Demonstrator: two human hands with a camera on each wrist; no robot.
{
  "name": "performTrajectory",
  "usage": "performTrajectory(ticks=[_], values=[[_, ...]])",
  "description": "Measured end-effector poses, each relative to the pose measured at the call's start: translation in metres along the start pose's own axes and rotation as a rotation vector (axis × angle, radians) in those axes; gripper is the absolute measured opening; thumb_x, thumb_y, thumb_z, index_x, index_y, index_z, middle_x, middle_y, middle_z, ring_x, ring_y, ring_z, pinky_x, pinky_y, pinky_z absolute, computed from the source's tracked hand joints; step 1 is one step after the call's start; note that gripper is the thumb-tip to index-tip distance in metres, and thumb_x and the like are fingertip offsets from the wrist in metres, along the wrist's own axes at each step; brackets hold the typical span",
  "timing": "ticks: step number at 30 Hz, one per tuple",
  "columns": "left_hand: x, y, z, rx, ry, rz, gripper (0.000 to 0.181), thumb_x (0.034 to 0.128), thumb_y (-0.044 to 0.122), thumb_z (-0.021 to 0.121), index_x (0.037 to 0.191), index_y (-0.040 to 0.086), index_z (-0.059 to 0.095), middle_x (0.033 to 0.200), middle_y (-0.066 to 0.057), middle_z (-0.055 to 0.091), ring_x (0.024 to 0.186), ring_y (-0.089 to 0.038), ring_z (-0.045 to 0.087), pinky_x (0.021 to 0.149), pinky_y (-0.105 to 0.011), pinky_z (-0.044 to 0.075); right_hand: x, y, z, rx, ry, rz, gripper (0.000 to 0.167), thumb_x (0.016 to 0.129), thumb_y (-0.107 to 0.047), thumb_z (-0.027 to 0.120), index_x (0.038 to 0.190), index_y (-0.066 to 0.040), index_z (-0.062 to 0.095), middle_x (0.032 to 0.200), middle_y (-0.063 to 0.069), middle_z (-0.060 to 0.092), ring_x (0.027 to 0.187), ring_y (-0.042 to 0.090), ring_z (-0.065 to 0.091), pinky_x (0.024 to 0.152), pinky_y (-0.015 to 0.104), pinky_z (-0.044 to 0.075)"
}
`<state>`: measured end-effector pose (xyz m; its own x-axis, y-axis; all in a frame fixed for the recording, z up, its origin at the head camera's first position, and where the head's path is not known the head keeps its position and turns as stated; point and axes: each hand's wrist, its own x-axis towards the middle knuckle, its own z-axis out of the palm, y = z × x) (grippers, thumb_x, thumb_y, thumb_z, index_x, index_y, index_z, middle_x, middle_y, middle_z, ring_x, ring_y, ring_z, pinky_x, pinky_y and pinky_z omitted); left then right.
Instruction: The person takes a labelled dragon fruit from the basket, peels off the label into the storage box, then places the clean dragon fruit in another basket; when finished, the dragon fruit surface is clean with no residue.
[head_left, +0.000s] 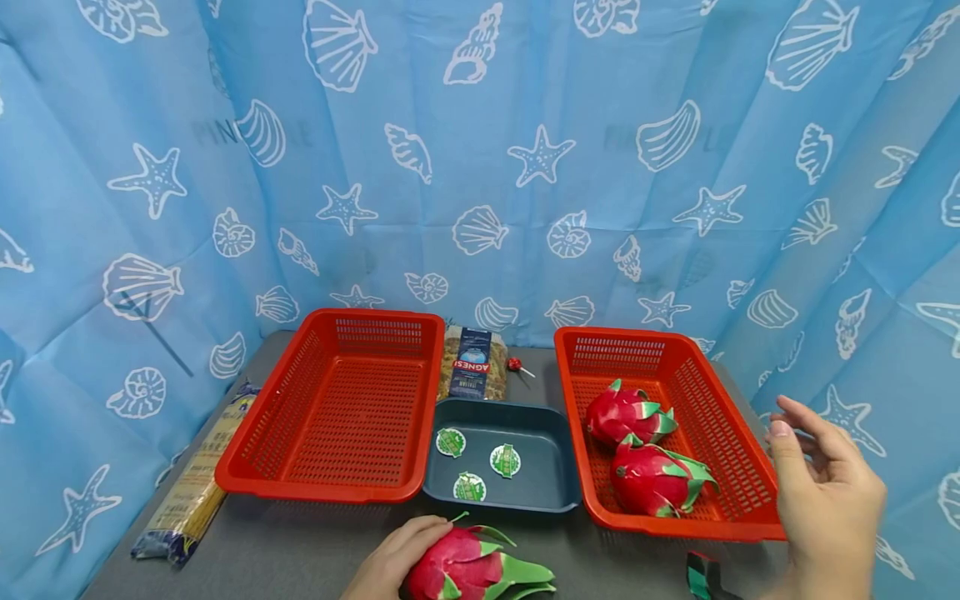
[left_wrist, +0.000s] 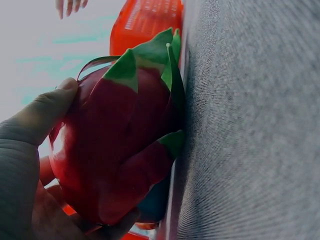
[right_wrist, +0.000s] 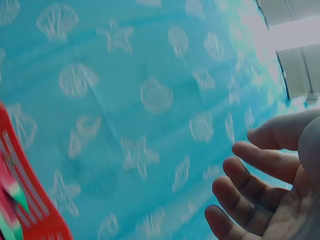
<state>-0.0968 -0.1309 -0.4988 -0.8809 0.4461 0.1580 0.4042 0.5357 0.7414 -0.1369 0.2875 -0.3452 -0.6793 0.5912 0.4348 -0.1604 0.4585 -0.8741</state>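
Observation:
At the front of the table my left hand (head_left: 401, 560) grips a dragon fruit (head_left: 467, 567), red with green leaf tips pointing right. In the left wrist view the thumb lies along one side of the dragon fruit (left_wrist: 112, 145) and the fingers curl round beneath it. My right hand (head_left: 832, 483) is raised by the right edge of the right red basket (head_left: 750, 531), with loosely bent fingers and nothing in them. Two more dragon fruits (head_left: 626, 414) (head_left: 652, 481) lie in that basket. The right wrist view shows the right hand (right_wrist: 270, 190) against the curtain.
A second red basket (head_left: 318, 490) stands at left. Between the baskets sits a dark tray (head_left: 536, 492) with several green-and-white stickers (head_left: 506, 460). Behind it are a pasta bag (head_left: 472, 367) and a red lollipop (head_left: 514, 364). A spaghetti pack (head_left: 198, 483) lies far left; a dark strap (head_left: 705, 575) lies front right.

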Motion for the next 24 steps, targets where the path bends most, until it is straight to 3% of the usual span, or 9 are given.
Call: performTrajectory(ticks=[7,11,14,18,24], values=[[-0.001,0.003,0.001,0.033,0.01,0.007,0.076,0.0796,0.063,0.079,0.141,0.022,0.061,0.134,0.004,0.059,0.117,-0.019,0.056,0.087,-0.036,0.057,0.016,0.037,-0.019,-0.138,0.056,0.048,0.034,0.102,-0.017,0.064,0.135,-0.009,0.069,0.104,-0.023,0.056,0.084,-0.008,0.055,0.073,0.003,0.041],[-0.001,0.005,0.003,0.06,0.025,0.02,0.074,0.0818,0.065,0.076,0.14,0.022,0.062,0.134,0.004,0.059,0.117,-0.018,0.056,0.086,-0.036,0.057,0.022,0.056,-0.029,-0.25,0.024,0.114,0.038,0.103,-0.024,0.062,0.138,-0.011,0.066,0.107,-0.027,0.054,0.085,-0.014,0.049,0.073,0.004,0.036],[-0.002,0.004,0.007,0.05,0.101,0.056,0.06,0.086,0.059,0.076,0.133,0.023,0.066,0.129,0.007,0.061,0.113,-0.015,0.057,0.085,-0.034,0.057,0.028,0.069,-0.036,-0.337,-0.037,0.181,0.043,0.103,-0.032,0.06,0.141,-0.012,0.064,0.111,-0.024,0.054,0.083,-0.016,0.045,0.067,0.007,0.037],[-0.002,0.004,0.011,-0.039,0.192,0.094,0.035,0.0892,0.046,0.079,0.12,0.031,0.071,0.121,0.013,0.061,0.108,-0.01,0.057,0.085,-0.031,0.056,0.039,0.086,-0.042,-0.438,-0.155,0.257,0.052,0.103,-0.042,0.057,0.146,-0.013,0.059,0.119,-0.012,0.058,0.082,-0.016,0.041,0.058,0.012,0.039],[-0.004,0.008,0.01,-0.174,0.131,0.05,0.024,0.0912,0.042,0.078,0.115,0.039,0.072,0.125,0.012,0.059,0.112,-0.012,0.055,0.088,-0.03,0.054,0.047,0.101,-0.04,-0.49,-0.282,0.281,0.06,0.104,-0.047,0.052,0.149,-0.008,0.054,0.134,0.017,0.056,0.08,-0.016,0.038,0.057,0.016,0.043]])
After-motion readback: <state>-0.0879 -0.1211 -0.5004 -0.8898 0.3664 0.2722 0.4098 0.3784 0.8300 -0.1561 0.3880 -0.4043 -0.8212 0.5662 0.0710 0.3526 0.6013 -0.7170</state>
